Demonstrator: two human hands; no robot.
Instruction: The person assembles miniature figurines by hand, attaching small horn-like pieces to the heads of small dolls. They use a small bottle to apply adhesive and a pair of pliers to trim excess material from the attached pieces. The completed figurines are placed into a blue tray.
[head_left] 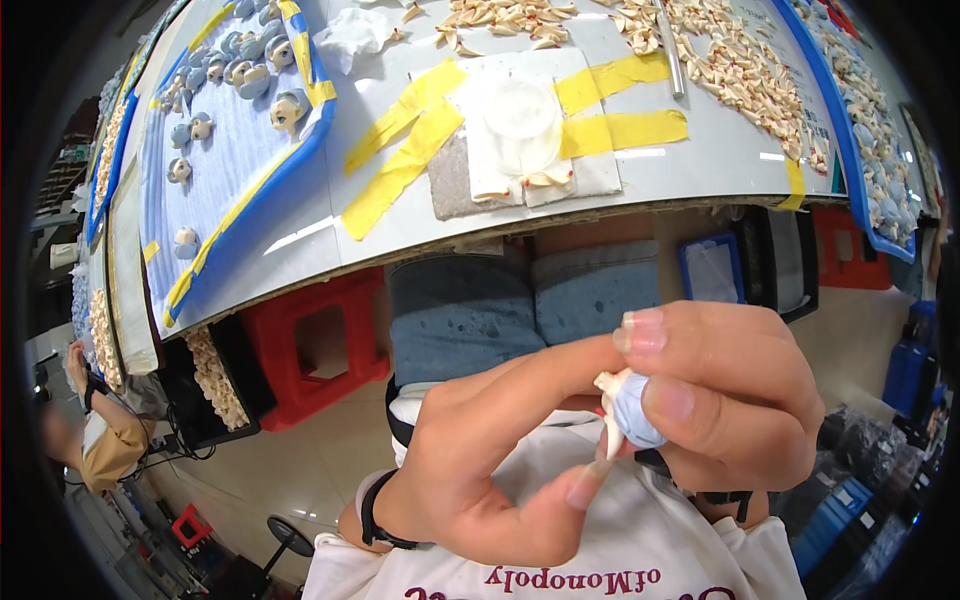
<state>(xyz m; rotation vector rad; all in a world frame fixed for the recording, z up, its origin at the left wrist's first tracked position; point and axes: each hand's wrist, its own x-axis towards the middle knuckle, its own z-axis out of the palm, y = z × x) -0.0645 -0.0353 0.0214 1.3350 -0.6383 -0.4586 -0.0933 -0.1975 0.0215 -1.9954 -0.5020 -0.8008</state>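
Note:
Close in front of my chest, both hands meet around a small doll head [635, 415] with pale blue hair. My right hand [745, 395] grips the blue-haired side between thumb and fingers. Against it, my left hand [490, 465] pinches a small beige pointed piece [613, 437] with a touch of red, between thumb and forefinger. The piece touches the head or lies right beside it; fingers partly cover where they meet. On the worktable [400, 215] beyond, a round translucent dish [520, 118] sits on a white pad held by yellow tape, with similar beige pieces at its near edge.
A blue-edged tray [230, 215] of blue-haired doll heads lies left. Heaps of beige pieces [740, 85] and a metal rod [670, 50] are at the back. Another blue-edged tray [868, 150] stands right. Beneath are a red stool [270, 340] and bins. Another person [115, 440] is at far left.

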